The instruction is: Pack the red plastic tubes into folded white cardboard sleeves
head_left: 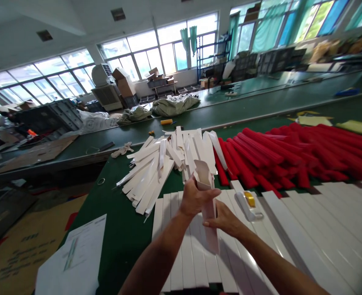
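A long narrow white cardboard box [209, 217] is held tilted in front of me, its far end open with a flap standing up. My left hand [195, 196] is wrapped around it near that open end. My right hand [225, 219] grips the same box lower down, from the right side. Beneath both hands lies a row of long white boxes [190, 258] laid side by side. A tape dispenser [249, 206] with a yellow roll rests on the boxes, right of my right hand. Beyond my hands spreads a pile of flat white strips [152, 176].
Many red ribbed sleeve-like rolls [261, 151] are heaped at the right, with more white boxes [337, 221] in front. A printed sheet [73, 254] lies at the green table's [116, 241] left edge. A ring [101, 181] and a glove-like cloth [122, 150] lie farther off.
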The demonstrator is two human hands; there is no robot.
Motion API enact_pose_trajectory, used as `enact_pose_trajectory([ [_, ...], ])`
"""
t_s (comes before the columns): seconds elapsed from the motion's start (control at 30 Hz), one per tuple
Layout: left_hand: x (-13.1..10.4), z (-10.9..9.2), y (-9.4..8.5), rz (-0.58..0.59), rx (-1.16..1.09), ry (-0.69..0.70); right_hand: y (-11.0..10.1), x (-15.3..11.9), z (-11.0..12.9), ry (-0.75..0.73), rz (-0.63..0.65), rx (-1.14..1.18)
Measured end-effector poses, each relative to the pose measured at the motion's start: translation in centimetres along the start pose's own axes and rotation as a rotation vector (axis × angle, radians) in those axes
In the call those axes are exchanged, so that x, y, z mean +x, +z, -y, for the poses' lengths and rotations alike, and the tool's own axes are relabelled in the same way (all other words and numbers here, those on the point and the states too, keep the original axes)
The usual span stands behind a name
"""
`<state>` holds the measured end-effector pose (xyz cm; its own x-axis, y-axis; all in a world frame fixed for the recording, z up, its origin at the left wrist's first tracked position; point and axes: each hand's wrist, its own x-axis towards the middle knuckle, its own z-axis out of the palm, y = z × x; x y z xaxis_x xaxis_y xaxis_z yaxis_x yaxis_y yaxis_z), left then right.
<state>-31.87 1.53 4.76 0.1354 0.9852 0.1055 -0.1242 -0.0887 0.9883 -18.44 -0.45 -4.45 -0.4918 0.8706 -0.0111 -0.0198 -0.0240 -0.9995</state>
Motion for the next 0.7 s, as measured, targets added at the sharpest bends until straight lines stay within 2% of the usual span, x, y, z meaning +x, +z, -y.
enact_pose_trajectory([
  [0.1,0.4,-0.6,0.6,-0.110,-0.021,0.031,-1.3,0.9,-0.1,-0.035,0.097,-0.075],
  [0.17,0.5,-0.9,0.2,-0.205,0.028,0.101,-3.5,2.1,0.2,-0.077,0.131,-0.163],
  [0.2,0.6,-1.0,-0.1,-0.258,0.061,0.140,-5.1,2.7,0.4,-0.049,0.065,-0.270],
  [0.23,0.7,-1.1,-0.5,-0.313,0.091,0.181,-7.0,3.4,0.6,0.019,-0.064,-0.417],
  [0.33,1.1,-0.6,-1.6,-0.439,0.137,0.266,-13.0,5.2,0.6,0.363,-0.571,-0.879],
  [0.37,1.1,-0.2,-1.8,-0.456,0.144,0.276,-14.9,5.5,0.4,0.461,-0.676,-0.970],
  [0.4,1.1,0.1,-1.8,-0.457,0.151,0.279,-16.5,5.8,0.0,0.543,-0.727,-1.019],
  [0.47,1.0,1.0,-1.7,-0.437,0.173,0.278,-18.8,6.0,-1.0,0.667,-0.723,-1.054],
  [0.57,1.0,2.0,-1.2,-0.430,0.243,0.309,-20.2,6.2,-1.9,0.765,-0.634,-1.092],
  [0.63,1.0,2.4,-0.8,-0.475,0.333,0.368,-20.5,5.9,-1.3,0.749,-0.603,-1.129],
  [0.7,1.2,2.7,-0.6,-0.526,0.423,0.437,-20.9,4.7,0.7,0.688,-0.612,-1.176],
])
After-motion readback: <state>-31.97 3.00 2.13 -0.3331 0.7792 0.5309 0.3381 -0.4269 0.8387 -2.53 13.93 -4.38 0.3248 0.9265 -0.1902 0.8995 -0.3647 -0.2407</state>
